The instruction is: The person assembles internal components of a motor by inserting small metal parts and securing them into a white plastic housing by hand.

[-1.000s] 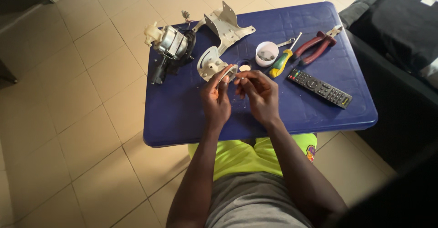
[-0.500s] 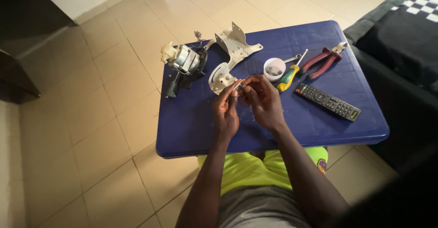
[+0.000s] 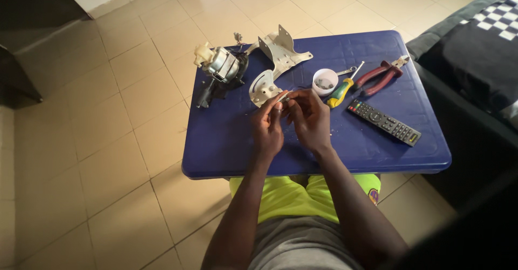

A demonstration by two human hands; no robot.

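While both hands pinch it, small pale part (image 3: 283, 98) looks thin.

table (image 3: 226, 140): blue matt plastic; bracket (image 3: 280, 48): pale bare metal; floor (image 3: 108, 156): glossy tile

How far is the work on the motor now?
Done: the motor lies apart from two metal brackets on the table. In hand: left hand and right hand pinch a small part, too small to identify. Left: screwdriver and pliers lie untouched.
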